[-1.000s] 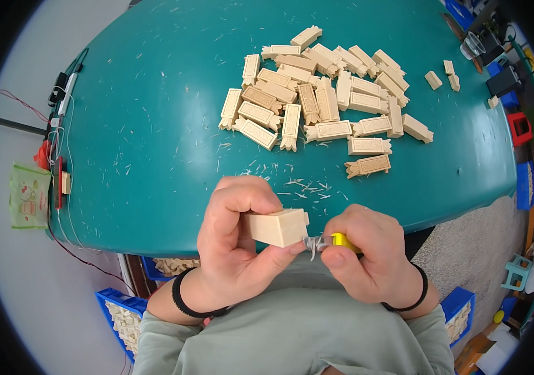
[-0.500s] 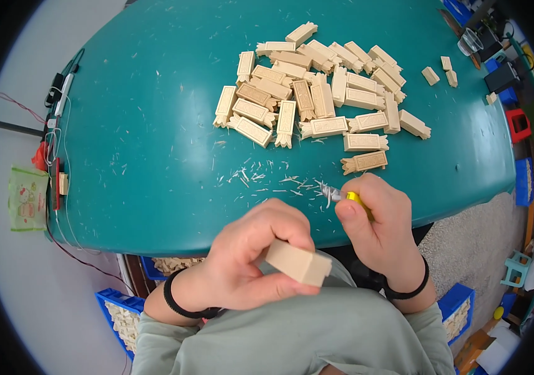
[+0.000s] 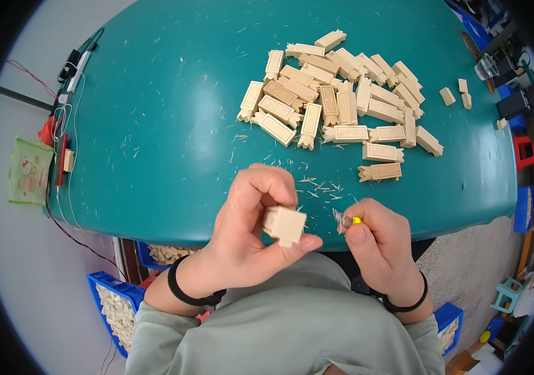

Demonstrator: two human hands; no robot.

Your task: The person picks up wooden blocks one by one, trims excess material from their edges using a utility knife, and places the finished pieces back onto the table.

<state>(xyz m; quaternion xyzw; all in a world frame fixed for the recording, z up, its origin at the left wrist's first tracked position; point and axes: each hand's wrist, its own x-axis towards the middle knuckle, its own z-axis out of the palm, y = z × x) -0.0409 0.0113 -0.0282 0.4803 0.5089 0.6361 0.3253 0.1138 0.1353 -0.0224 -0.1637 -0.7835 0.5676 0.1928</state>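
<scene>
Between the thumb and fingers of my left hand (image 3: 251, 219) is a pale wooden block (image 3: 287, 226), one end turned up toward me with a small tab on it. My right hand (image 3: 380, 247) is closed round a knife (image 3: 348, 220) with a yellow handle and a short metal blade, its tip partly covered by pale shavings. The blade is apart from the block. Just beyond both hands, thin wood shavings (image 3: 321, 187) lie on the green table (image 3: 154, 156). A cluster of carved wooden blocks (image 3: 345, 103) with notched ends spreads farther back.
Three small wooden pieces (image 3: 447, 95) lie right of the cluster. A power strip (image 3: 79, 70) with cables runs along the left edge. Blue bins of wooden pieces (image 3: 117, 312) stand below the table at left and right. A red stool (image 3: 525, 152) is at far right.
My left hand has turned the block so its end faces up. My right hand has lowered slightly with the knife. The view has shifted, moving the table's contents rightward and down.
</scene>
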